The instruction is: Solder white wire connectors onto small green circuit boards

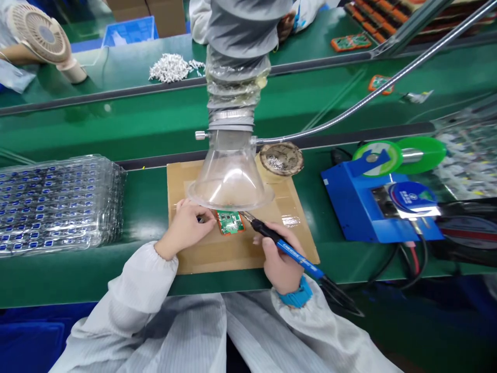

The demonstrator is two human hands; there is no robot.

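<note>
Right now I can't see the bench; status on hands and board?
Left hand steadying circuit board on cardboard mat. Right hand grips soldering iron, tip at board. Fume hood hangs close overhead.

Both arms are covered by long sleeves of a pale, off-white work coat with fine vertical pinstripes, probably an anti-static smock, though the weave is too small to tell. The left sleeve [135, 290] ends in a gathered, elastic cuff near the wrist. The right sleeve [330, 336] shows the same striped cloth, and a bright blue band [297, 297] circles that wrist at its end. The left hand [186, 225] and right hand [281, 261] are bare, without gloves.
</note>
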